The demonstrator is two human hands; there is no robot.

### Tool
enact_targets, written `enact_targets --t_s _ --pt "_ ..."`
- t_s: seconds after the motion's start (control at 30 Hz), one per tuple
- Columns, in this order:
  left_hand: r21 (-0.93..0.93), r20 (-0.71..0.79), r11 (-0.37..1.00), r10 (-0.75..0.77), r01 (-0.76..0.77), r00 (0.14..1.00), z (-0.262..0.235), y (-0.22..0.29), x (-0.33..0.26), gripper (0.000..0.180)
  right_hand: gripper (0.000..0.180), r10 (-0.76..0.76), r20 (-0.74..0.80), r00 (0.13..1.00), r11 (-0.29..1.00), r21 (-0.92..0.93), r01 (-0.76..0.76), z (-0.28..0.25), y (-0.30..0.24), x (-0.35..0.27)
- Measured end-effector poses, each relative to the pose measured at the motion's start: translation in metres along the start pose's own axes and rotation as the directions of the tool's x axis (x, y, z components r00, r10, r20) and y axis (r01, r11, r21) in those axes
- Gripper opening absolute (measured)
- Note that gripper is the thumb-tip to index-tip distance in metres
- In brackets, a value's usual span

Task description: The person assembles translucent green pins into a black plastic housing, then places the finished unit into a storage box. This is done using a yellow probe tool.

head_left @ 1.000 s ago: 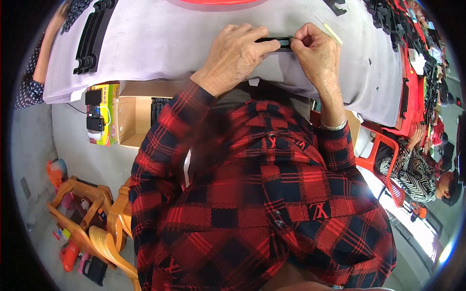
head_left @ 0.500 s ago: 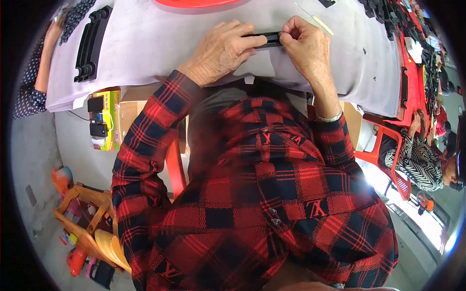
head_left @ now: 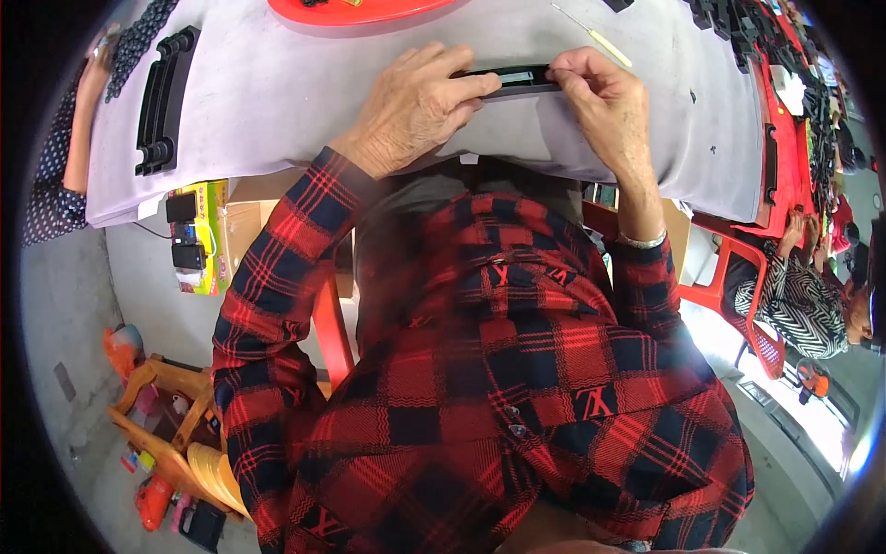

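Between my hands, a long narrow black plastic piece lies on the cloth-covered table, with a pale strip showing in its channel. My left hand is closed on its left end, the index finger lying along the top. At the right end my right hand pinches with thumb and index finger; whether a small part sits between those fingertips is hidden. Beyond my right hand lies a thin tool with a metal shaft and a pale yellow handle.
A red tray stands at the far edge of view. On the left is a similar black plastic piece, near another person's arm. Several black parts are heaped far right, beside a red table with people around it.
My right hand has shifted slightly right and down, uncovering more of the black piece and its pale strip. My left hand keeps its hold. The view has tilted slightly.
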State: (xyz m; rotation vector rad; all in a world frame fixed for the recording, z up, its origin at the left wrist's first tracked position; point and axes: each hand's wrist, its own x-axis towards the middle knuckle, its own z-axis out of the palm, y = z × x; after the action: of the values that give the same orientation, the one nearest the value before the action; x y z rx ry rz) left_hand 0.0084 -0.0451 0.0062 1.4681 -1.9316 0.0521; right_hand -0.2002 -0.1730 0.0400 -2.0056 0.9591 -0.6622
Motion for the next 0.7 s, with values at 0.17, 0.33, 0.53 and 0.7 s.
enact_targets --t_s 0.17,0.33,0.53,0.7 --pt "0.058 0.005 0.998 -0.03 0.029 1.0 -0.001 0.005 -0.001 0.033 0.015 -0.146 -0.111 0.983 0.983 -0.133 0.131 -0.028 0.016 0.029" --pt "0.101 0.011 0.994 -0.051 0.05 0.999 0.0 0.013 0.004 0.03 0.011 -0.356 0.128 0.926 0.806 -0.46 0.374 -0.049 0.049 0.078" --pt "0.116 -0.043 0.981 -0.154 0.158 0.987 0.014 0.037 0.01 0.029 0.008 -0.204 0.271 0.941 0.824 -0.472 0.314 -0.049 0.034 0.104" --pt "0.097 -0.074 0.979 -0.171 0.178 0.983 0.018 0.04 0.013 0.027 0.01 -0.261 0.264 0.928 0.767 -0.527 0.366 -0.046 0.049 0.114"
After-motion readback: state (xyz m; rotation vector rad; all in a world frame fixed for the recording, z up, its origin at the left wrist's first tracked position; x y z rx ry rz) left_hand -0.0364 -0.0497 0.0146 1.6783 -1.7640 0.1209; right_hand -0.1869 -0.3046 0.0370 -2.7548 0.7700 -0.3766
